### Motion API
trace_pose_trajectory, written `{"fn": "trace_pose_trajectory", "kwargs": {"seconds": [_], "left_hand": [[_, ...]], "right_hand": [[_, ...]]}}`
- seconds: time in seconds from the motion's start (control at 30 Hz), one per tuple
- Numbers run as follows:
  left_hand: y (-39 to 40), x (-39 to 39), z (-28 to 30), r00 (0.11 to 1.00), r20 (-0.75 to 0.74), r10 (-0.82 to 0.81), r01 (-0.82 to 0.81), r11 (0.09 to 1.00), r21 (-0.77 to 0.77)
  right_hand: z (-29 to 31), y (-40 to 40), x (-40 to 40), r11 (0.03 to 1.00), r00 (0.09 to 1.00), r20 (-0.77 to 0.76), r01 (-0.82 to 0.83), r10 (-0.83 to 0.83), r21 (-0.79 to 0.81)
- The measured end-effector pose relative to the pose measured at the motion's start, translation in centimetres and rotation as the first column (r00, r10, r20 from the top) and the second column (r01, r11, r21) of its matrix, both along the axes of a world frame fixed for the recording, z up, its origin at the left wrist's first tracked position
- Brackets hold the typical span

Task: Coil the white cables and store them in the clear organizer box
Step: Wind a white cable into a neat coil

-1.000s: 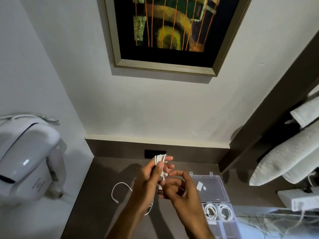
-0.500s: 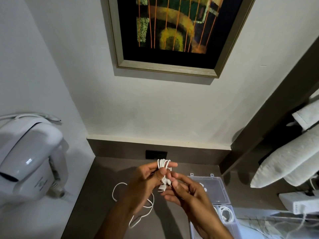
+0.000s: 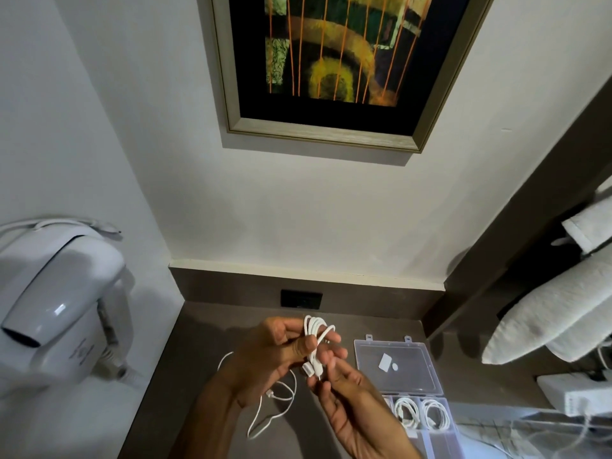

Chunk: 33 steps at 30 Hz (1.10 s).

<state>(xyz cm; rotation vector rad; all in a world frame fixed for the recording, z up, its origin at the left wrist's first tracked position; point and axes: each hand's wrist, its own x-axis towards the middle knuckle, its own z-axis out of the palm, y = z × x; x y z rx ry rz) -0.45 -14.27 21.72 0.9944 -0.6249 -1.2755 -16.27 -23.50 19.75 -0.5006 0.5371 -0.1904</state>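
My left hand (image 3: 271,356) pinches a white cable coil (image 3: 316,329) wound in several loops above the dark countertop. My right hand (image 3: 344,392) holds the cable's plug end (image 3: 310,369) just below the coil, fingers curled around it. A second loose white cable (image 3: 271,405) lies on the counter under my left wrist. The clear organizer box (image 3: 430,389) stands open at the right, its lid laid back. Two coiled white cables (image 3: 422,414) sit in its compartments.
A white wall-mounted hair dryer (image 3: 56,313) hangs at the left. A framed painting (image 3: 331,64) is on the wall above. A black socket (image 3: 301,299) sits in the backsplash. White pillows (image 3: 546,313) and a white device (image 3: 576,394) with cords lie at the right.
The view has tilted slightly down. My right hand has slid down from the coil to the plug end, and the loose cable on the counter shows more.
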Motion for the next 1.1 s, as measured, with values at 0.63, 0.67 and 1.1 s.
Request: {"fn": "trace_pose_trajectory", "kwargs": {"seconds": [0.63, 0.67, 1.1], "left_hand": [[0.0, -3.2, 2.2, 0.774, 0.574, 0.268, -0.413, 0.9, 0.136], [0.1, -3.5, 2.1, 0.725, 0.624, 0.291, -0.451, 0.886, 0.11], [0.7, -3.5, 0.9, 0.402, 0.869, 0.288, -0.603, 0.798, 0.014]], "right_hand": [[0.0, 0.7, 2.1, 0.981, 0.977, -0.094, 0.189, -0.192, -0.046], [0.1, 0.6, 2.0, 0.981, 0.978, -0.089, 0.185, -0.19, -0.062], [0.8, -0.2, 1.0, 0.752, 0.964, -0.128, 0.096, -0.233, -0.652]]}}
